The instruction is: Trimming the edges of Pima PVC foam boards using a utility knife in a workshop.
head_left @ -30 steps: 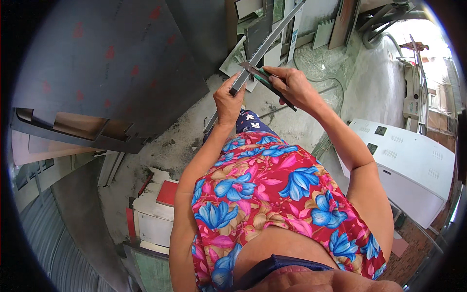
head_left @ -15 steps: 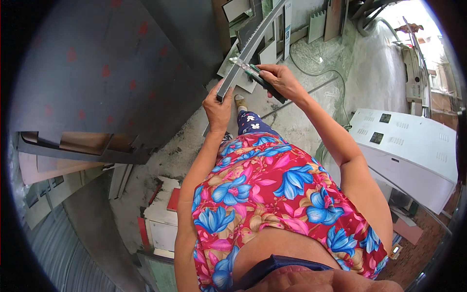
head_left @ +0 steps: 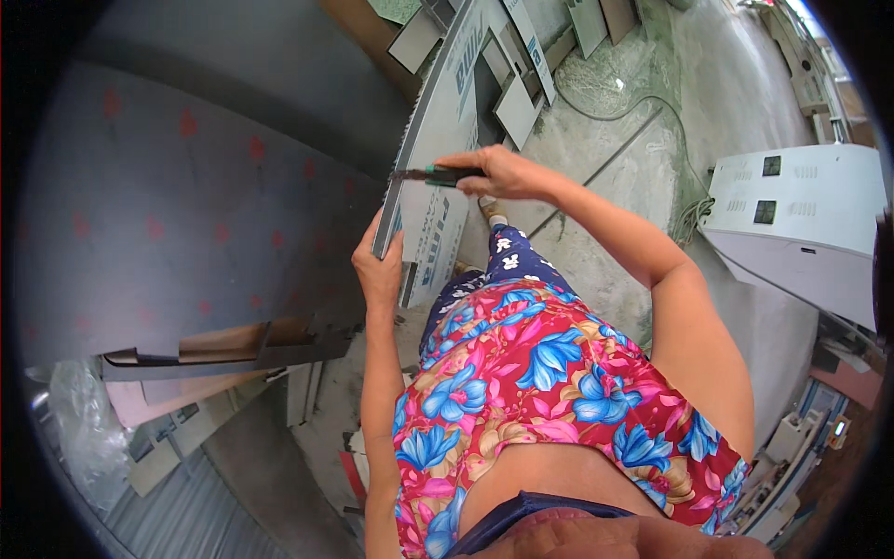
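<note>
My left hand (head_left: 377, 265) is closed round the near end of a long panel (head_left: 438, 154) standing on edge. Pale film with large blue lettering covers the panel's right face, and its narrow grey upper edge carries a row of small teeth. In my right hand (head_left: 503, 174) is a pair of pliers (head_left: 454, 176) with black and green handles. Their dark tip meets the toothed edge a short way beyond my left hand. Whether the jaws are closed on a tooth is too small to tell.
Large dark sheets (head_left: 186, 224) with red marks lean at the left. Panel offcuts (head_left: 521, 110) stand beyond the panel. A cable (head_left: 643, 102) and a thin bar (head_left: 605, 163) lie on the concrete floor. On the right is a white metal cabinet (head_left: 792, 224) with vents.
The panel has swung left and tipped, so its filmed face now shows. My left hand moved left and lower. The pliers moved left and turned nearly level along the toothed edge.
</note>
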Tool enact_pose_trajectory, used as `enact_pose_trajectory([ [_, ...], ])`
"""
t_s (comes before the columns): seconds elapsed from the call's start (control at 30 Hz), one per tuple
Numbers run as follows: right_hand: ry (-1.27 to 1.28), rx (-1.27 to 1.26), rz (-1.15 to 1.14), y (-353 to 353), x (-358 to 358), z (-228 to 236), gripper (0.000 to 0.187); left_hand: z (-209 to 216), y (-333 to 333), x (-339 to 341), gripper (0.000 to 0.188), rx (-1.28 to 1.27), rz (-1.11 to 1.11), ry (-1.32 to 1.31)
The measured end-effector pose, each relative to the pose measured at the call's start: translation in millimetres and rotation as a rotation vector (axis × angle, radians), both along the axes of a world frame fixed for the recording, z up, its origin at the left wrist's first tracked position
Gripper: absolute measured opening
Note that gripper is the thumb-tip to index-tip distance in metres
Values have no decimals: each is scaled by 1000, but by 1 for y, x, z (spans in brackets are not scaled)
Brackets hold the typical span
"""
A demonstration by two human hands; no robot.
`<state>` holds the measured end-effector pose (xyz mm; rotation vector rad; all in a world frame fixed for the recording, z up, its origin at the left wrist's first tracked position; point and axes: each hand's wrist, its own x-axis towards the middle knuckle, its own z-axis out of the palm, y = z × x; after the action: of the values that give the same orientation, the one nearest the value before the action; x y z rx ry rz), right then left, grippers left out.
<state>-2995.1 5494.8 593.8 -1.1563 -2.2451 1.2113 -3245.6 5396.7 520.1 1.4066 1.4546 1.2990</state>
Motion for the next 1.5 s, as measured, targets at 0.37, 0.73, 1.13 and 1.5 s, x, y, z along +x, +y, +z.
enact_pose_trajectory([
  [0.37,-306,579,-694,247,178,68,47,68,17,74,41,-4,-6,35],
  [0.73,-443,18,-65,356,-27,169,45,26,105,-40,40,-61,153,-191],
  [1.13,-652,-74,106,342,-29,173,41,49,78,-65,33,-227,31,67],
  [1.5,-871,640,96,291,-32,123,43,23,108,-42,41,-47,62,421],
])
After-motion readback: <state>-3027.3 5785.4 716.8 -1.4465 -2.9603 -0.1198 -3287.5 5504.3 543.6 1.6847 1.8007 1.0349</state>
